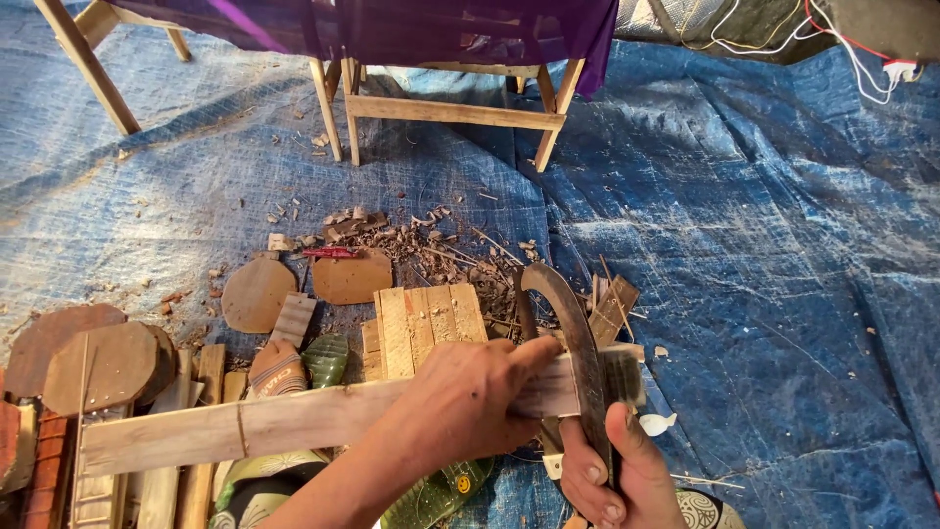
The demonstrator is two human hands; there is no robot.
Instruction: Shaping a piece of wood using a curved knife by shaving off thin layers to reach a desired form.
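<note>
From the head camera, the left hand [460, 402] clamps down on a long pale wooden plank [294, 421], fingers wrapped tight around it, index finger stretched toward the blade. The right hand [612, 470] grips the handle of a curved dark sickle-like knife [578, 338], fingers closed around it, its blade arching over the plank's right end and touching the wood. Behind them lie a slatted wooden board [431, 318], round wooden discs [259, 292] and wood chips [411, 240] on the blue tarp [764, 245]; wooden stool legs [446, 113] stand beyond.
</note>
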